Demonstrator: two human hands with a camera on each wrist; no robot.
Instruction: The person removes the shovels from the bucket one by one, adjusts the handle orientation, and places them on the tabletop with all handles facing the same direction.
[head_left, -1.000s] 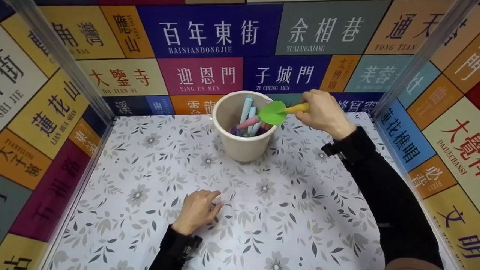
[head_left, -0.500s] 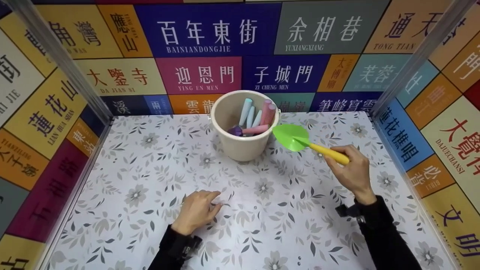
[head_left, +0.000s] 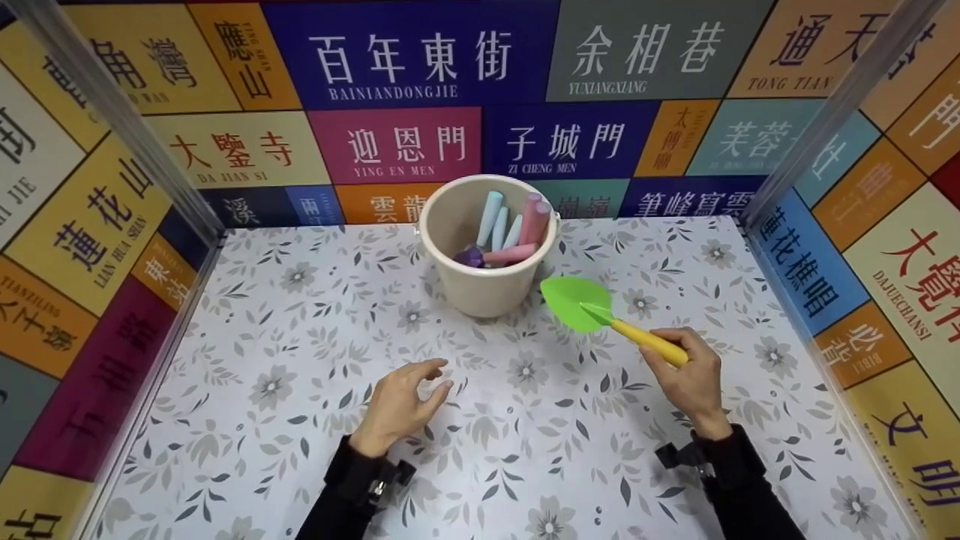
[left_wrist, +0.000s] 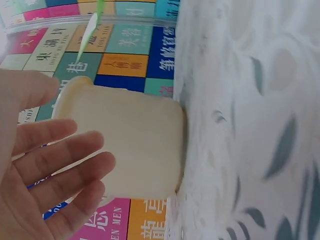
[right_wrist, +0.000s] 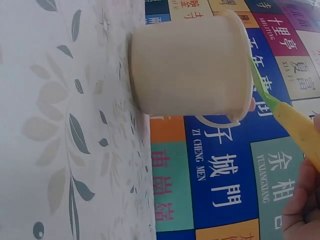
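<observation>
My right hand (head_left: 686,379) grips the yellow handle of a toy shovel (head_left: 577,304) with a green blade. The blade hangs to the right of a cream bucket (head_left: 487,292), apart from it. Inside the bucket lean light blue sticks (head_left: 491,217) and pink sticks (head_left: 534,217) that look like chalk, beside a small purple piece (head_left: 471,256). In front of the bucket, my left hand (head_left: 401,405) holds nothing, its fingers relaxed and spread a little. The left wrist view has the same hand (left_wrist: 65,165) before the bucket's side. From the right wrist, the yellow handle (right_wrist: 297,130) shows between the fingers.
A white tablecloth (head_left: 495,465) with grey flowers and leaves covers the table. Panels with Chinese lettering (head_left: 405,142) stand behind and at both sides, joined by clear corner strips (head_left: 832,120). The bucket stands close to the back panel.
My right hand has drawn the shovel from above the bucket's rim back toward me and lower, right of the bucket. My left hand has barely moved; its thumb and fingers are slightly wider apart.
</observation>
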